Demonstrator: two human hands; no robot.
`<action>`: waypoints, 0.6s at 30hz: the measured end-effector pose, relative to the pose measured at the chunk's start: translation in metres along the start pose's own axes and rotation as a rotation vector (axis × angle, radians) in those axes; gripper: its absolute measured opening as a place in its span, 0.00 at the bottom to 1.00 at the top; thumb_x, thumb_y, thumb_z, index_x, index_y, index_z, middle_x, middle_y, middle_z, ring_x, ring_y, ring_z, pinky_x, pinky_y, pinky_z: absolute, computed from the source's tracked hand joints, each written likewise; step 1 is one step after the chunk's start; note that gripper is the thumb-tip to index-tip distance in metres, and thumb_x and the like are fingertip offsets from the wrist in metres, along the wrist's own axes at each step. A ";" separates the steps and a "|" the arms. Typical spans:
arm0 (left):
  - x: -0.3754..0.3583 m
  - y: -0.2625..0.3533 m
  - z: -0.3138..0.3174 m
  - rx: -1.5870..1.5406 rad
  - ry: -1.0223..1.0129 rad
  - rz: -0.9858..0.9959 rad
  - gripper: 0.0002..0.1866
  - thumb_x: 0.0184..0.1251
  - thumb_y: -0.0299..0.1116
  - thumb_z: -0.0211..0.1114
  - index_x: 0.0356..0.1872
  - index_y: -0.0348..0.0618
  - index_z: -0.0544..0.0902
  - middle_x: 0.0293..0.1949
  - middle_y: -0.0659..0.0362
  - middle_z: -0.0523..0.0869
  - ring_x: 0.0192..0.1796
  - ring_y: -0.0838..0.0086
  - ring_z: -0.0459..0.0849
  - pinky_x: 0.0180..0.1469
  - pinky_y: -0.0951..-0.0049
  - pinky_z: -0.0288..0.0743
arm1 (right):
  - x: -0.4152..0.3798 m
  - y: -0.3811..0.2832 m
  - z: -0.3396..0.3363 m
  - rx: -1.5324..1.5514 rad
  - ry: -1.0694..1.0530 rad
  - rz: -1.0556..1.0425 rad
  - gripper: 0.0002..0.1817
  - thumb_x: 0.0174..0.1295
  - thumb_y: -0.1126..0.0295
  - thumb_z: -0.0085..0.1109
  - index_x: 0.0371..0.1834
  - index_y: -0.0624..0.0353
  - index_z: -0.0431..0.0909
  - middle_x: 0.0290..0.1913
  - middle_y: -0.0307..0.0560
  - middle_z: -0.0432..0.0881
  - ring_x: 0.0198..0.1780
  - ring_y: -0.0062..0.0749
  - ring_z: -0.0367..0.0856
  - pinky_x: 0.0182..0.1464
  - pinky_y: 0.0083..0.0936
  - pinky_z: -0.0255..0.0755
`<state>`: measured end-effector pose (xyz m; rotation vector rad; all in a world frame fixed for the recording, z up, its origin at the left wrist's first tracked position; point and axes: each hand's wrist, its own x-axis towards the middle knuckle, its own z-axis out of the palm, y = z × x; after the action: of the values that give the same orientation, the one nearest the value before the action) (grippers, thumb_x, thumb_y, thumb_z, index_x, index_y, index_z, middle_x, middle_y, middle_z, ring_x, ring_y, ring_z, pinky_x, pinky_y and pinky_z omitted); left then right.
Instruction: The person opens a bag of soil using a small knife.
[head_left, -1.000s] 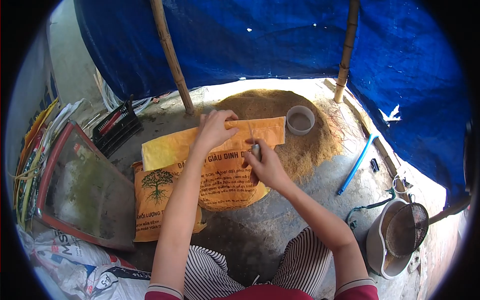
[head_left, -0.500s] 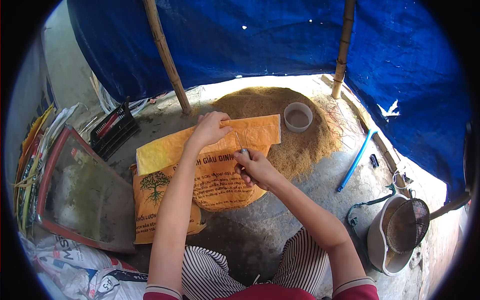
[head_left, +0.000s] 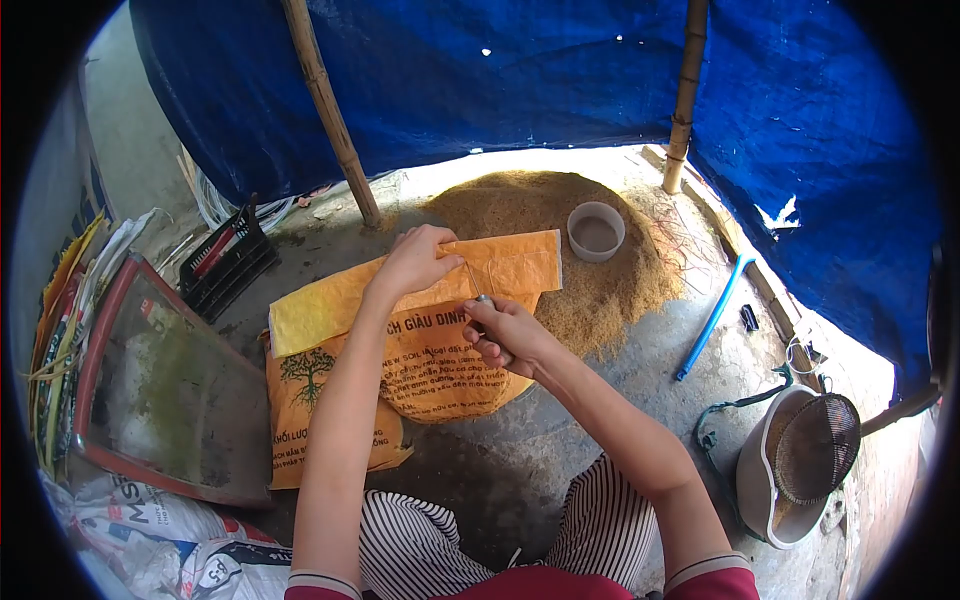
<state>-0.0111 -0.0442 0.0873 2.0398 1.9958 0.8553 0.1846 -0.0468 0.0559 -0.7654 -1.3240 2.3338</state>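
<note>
An orange printed sack (head_left: 440,375) lies in front of me with its top folded over into a flat band. My left hand (head_left: 415,262) is closed on that folded band, gripping it near the middle. In my right hand (head_left: 505,335) is an awl (head_left: 484,298), its handle in my curled fingers and its thin metal shaft pointing up at the band. The shaft's tip is right by my left fingertips. A thin strand loops over the band just right of the shaft. My left forearm hides part of the sack's print.
Behind the sack is a heap of brown grain-like material (head_left: 640,300) with a white tub (head_left: 596,232) on it. A blue pipe (head_left: 712,320) and a pail (head_left: 765,470) with a mesh strainer (head_left: 818,448) are at right. A red-framed panel (head_left: 170,390) and black crate (head_left: 228,262) stand left.
My right hand and the awl have shifted very slightly left along the folded band. My left hand keeps its grip on the sack.
</note>
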 end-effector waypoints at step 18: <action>-0.013 0.023 0.002 0.030 0.060 -0.003 0.13 0.56 0.34 0.65 0.41 0.38 0.84 0.38 0.49 0.86 0.45 0.54 0.82 0.54 0.60 0.71 | 0.008 0.012 -0.003 -0.345 0.108 -0.129 0.12 0.70 0.62 0.49 0.42 0.61 0.67 0.22 0.39 0.74 0.14 0.15 0.66 0.11 0.14 0.59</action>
<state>0.0101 -0.0581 0.0937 2.0497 2.0544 0.9015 0.1798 -0.0468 0.0425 -0.8632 -1.6963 1.9604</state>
